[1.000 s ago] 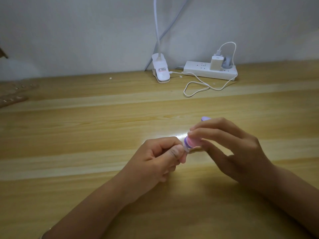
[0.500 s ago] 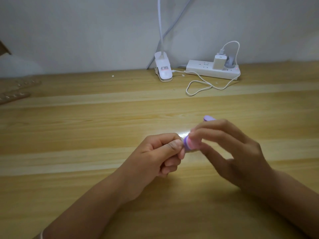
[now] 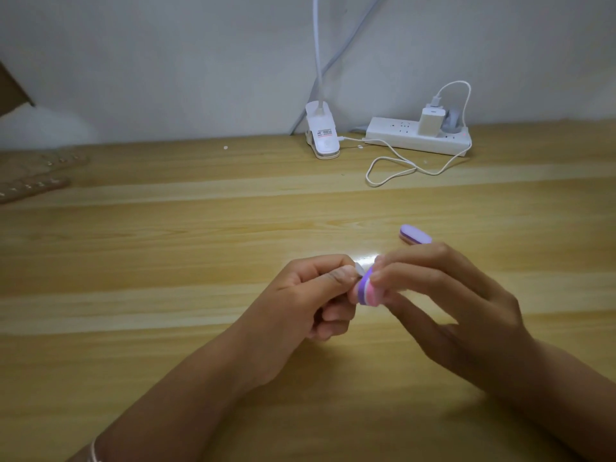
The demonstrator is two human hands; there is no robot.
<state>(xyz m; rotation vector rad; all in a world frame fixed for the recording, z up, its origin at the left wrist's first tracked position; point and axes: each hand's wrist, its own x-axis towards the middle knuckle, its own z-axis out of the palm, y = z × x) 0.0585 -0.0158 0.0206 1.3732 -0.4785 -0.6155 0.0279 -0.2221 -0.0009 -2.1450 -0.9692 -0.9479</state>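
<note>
Right hand (image 3: 460, 311) pinches buffer block (image 3: 368, 290) between thumb and fingertips, above table (image 3: 166, 261) centre. Left hand (image 3: 300, 305) curled, pinching small pale piece (image 3: 359, 269) (probably a nail tip, blurry) against it. Second block (image 3: 415, 235) lies just behind.

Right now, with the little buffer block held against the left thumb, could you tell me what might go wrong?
1. The right hand pinches the buffer block by fingertips only; it could slip and drop onto the table.
2. The block meets the left hand at the thumb tip, so a stray stroke might rub skin rather than nail.
3. A second buffer lies just behind the right hand's fingers and could get knocked away.
</note>
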